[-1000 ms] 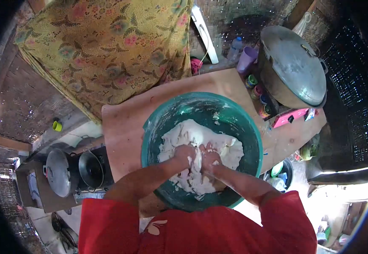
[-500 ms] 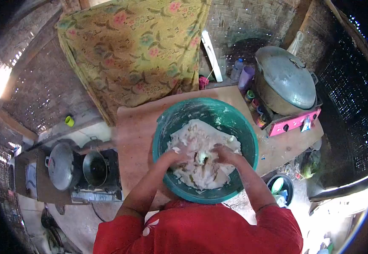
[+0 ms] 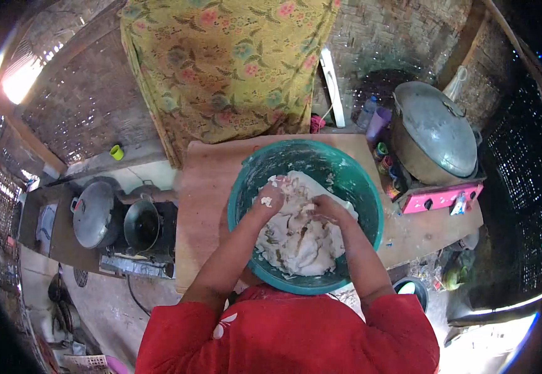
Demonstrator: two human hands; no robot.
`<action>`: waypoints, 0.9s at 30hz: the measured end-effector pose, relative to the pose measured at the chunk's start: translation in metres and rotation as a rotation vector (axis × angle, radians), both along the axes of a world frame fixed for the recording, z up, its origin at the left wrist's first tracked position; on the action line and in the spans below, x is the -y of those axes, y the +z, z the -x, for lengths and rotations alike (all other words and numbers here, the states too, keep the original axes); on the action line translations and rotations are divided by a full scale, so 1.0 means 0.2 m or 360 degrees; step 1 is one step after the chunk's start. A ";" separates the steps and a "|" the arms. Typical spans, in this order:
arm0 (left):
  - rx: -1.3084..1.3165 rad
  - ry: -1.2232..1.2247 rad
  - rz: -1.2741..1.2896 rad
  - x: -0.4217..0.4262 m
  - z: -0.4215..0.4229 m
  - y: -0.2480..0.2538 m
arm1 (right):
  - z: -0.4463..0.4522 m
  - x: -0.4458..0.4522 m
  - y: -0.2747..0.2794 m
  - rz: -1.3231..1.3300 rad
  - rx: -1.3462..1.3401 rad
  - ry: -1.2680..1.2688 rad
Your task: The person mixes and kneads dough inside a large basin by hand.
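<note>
A large green basin (image 3: 371,187) stands on the wooden table, holding a mass of white, lumpy dough (image 3: 311,252). My left hand (image 3: 273,194) presses into the upper left of the dough, its fingers curled into it; white crumbs stick to its back. Opposite, my right hand (image 3: 328,209) grips the dough with bent fingers near the middle of the basin. Some fingertips of both hands are sunk in the dough and hidden. Smears of white coat the basin's inner wall.
At the right a big lidded pot (image 3: 436,134) sits on a pink-fronted stove (image 3: 442,198). Small jars (image 3: 386,164) line its left side. A lidded pot (image 3: 96,215) and a wok (image 3: 142,224) stand at the left. A floral cloth (image 3: 227,68) hangs behind the wooden table (image 3: 205,199).
Both hands have moved up in the basin. The dough between them is pushed together, closing the gap in its middle. The camera view has shifted slightly.
</note>
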State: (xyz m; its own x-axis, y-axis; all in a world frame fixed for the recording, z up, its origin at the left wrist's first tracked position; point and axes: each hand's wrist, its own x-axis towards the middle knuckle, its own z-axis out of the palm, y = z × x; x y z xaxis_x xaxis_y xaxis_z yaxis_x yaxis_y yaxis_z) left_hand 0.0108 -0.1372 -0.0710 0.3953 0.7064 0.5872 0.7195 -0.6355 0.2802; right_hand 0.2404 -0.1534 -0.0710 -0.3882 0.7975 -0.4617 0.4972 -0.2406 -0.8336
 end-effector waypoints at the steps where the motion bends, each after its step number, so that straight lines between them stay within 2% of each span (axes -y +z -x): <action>1: 0.0000 0.0022 -0.0012 0.01 0.00 0.02 | -0.03 -0.01 -0.01 -0.0012 0.0000 0.0022; 3: 0.0215 0.0121 0.0510 0.07 -0.01 0.11 | -0.05 -0.03 -0.07 -0.0645 -0.0049 0.0136; 4: 0.0216 0.0137 0.0504 0.10 -0.02 0.16 | -0.04 -0.01 0.01 -0.0649 -0.0055 0.0152; 6: 0.0243 -0.0028 0.1021 0.16 -0.04 0.31 | 0.00 0.08 0.30 -0.0924 0.0242 0.0160; 7: 0.0239 0.0038 0.1095 0.16 -0.04 0.33 | 0.00 0.05 0.30 -0.0949 0.0233 0.0189; 8: 0.0234 0.0105 0.1169 0.15 -0.04 0.36 | -0.03 0.04 0.29 -0.0782 0.0095 0.0077; 10: 0.0240 -0.0262 0.0870 0.12 -0.06 0.17 | -0.02 0.02 0.29 -0.0602 -0.0162 -0.0072; 11: 0.0219 -0.0238 0.0918 0.13 -0.07 0.19 | -0.02 0.03 0.28 -0.0570 -0.0280 -0.0129; 13: 0.0193 -0.0176 0.1051 0.17 -0.09 0.27 | -0.02 0.00 0.24 -0.0929 -0.0052 0.0109; 14: 0.0191 -0.0124 0.1127 0.19 -0.09 0.29 | 0.01 0.02 0.26 -0.0869 -0.0190 0.0139; 15: 0.0518 -0.0416 0.1023 0.14 -0.12 0.19 | 0.05 0.07 0.33 -0.0792 -0.0332 0.0184; 16: 0.0830 -0.0696 0.0881 0.08 -0.13 0.08 | 0.10 0.12 0.40 -0.0542 -0.0607 0.0059; 17: 0.0932 -0.0606 0.1163 0.10 -0.12 0.11 | 0.14 0.17 0.44 -0.0256 -0.0851 -0.0063; 19: 0.1185 -0.0351 0.1696 0.13 -0.11 0.17 | 0.12 0.14 0.40 -0.0127 -0.0889 -0.0197; 20: 0.1999 -0.0707 0.2066 0.08 -0.15 0.03 | 0.10 0.10 0.38 -0.0050 -0.0891 -0.0291; 21: 0.1055 -0.0498 0.1333 0.06 -0.13 0.00 | 0.08 0.07 0.35 0.0066 -0.0904 -0.0411; 23: 0.0124 -0.0174 0.0625 0.13 -0.10 0.13 | 0.03 0.02 0.33 0.0329 -0.0917 -0.0649; 25: 0.0226 0.0060 0.0504 0.24 -0.10 0.29 | -0.06 -0.03 0.22 0.0314 -0.0878 -0.0688; 27: 0.0350 0.0087 0.0471 0.19 -0.11 0.25 | -0.17 -0.16 0.07 0.0084 -0.1331 -0.0416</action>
State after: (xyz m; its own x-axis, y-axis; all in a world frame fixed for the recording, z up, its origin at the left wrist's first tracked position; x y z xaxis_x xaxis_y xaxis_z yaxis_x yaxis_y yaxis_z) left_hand 0.0320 -0.1760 -0.0210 0.2392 0.8748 0.4212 0.6523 -0.4662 0.5977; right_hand 0.2742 -0.1217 -0.0576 -0.4238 0.8939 -0.1461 -0.3483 -0.3097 -0.8847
